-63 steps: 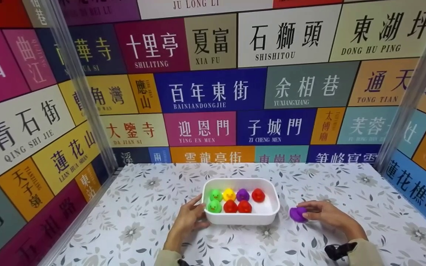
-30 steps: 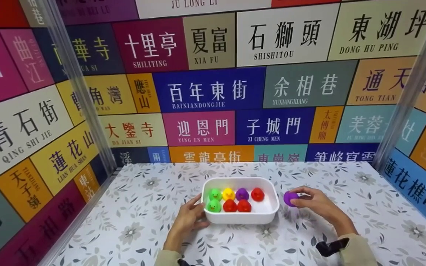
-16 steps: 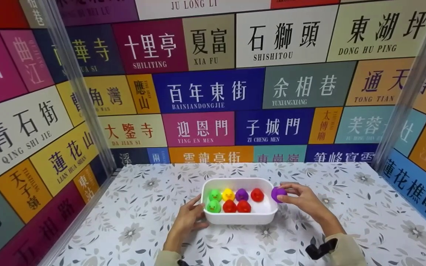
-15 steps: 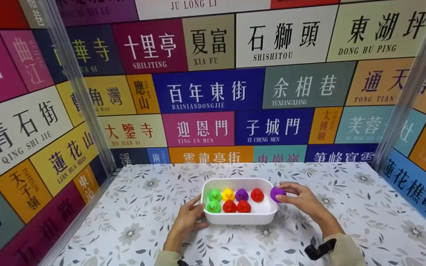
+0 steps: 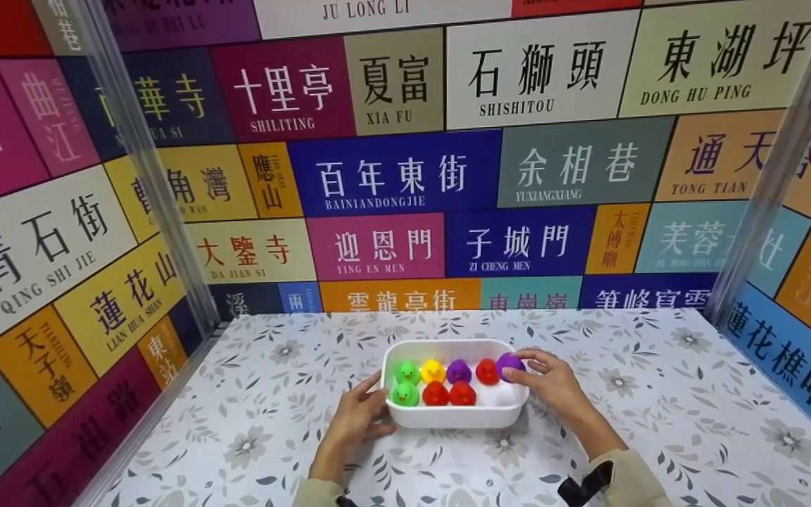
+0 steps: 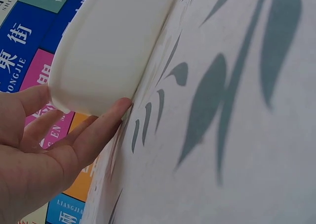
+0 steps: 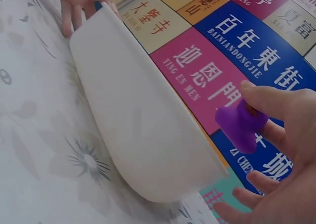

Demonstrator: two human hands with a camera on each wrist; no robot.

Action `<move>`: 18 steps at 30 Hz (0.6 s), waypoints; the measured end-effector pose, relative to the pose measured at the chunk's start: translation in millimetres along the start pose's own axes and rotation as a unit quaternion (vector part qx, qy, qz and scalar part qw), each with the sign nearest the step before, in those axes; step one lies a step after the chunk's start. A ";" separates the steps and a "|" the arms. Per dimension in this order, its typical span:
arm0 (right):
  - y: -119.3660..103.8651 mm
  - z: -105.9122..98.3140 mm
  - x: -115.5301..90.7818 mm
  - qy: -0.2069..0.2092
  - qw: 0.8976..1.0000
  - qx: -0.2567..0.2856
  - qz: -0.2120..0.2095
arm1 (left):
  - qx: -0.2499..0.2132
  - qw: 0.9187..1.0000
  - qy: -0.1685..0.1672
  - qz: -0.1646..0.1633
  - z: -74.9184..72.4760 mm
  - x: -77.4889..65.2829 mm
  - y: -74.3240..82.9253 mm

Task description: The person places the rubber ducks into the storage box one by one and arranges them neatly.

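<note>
My right hand (image 5: pixel 557 386) pinches a purple toy duck (image 5: pixel 510 364) between thumb and fingers, over the right end of a white tray (image 5: pixel 455 418). The right wrist view shows this purple duck (image 7: pixel 240 126) above the level of the tray's rim. My left hand (image 5: pixel 356 417) touches the tray's left end with its fingers fairly straight. Inside the tray sit two green ducks (image 5: pixel 405 393), a yellow duck (image 5: pixel 433 370), another purple duck (image 5: pixel 459 371) and three red ducks (image 5: pixel 462 393). The held duck partly overlaps the rear red duck (image 5: pixel 486 371) in the head view.
The table is covered with a floral-patterned cloth (image 5: pixel 272 394). Behind it stands a wall of colourful signs (image 5: pixel 395 172), with transparent posts (image 5: pixel 166 176) at the corners. A black strap (image 5: pixel 586 484) is on my right wrist.
My right hand has lifted the purple duck from the table right of the tray and carried it leftward over the tray's right end. My left hand has stayed at the left end.
</note>
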State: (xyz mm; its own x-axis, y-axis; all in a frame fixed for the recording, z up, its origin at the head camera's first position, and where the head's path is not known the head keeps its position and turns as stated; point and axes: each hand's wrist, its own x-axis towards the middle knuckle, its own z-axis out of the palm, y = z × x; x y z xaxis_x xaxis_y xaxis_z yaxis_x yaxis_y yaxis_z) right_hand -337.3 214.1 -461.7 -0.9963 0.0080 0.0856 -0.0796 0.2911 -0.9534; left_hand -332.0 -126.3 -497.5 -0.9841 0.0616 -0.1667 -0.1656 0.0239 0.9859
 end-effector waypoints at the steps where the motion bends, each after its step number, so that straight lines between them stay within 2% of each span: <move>1: 0.9 1.9 -0.4 0.003 1.000 -0.002 0.001 | 0.001 1.000 0.000 0.000 -0.1 0.0 -0.1; 5: 3.6 8.5 -0.7 0.013 1.000 -0.008 0.007 | 0.003 1.000 -0.001 -0.001 -0.4 -0.3 -0.1; 13: 8.5 20.6 3.2 0.037 0.999 0.011 0.024 | -0.008 0.999 -0.021 0.023 -1.6 -2.2 -1.3; 18: 14.8 27.1 4.7 0.034 0.998 0.016 0.057 | -0.005 1.000 -0.016 0.016 -1.7 -1.9 -1.7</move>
State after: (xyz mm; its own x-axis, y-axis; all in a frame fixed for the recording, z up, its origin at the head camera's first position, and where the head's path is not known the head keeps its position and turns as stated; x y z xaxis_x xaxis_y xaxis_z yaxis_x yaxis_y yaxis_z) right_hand -344.1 192.5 -483.3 -0.9946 0.1038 -0.0066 0.0330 0.2545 -0.9665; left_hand -329.9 -128.2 -498.9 -0.9864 0.0945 -0.1345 -0.1340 0.0116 0.9909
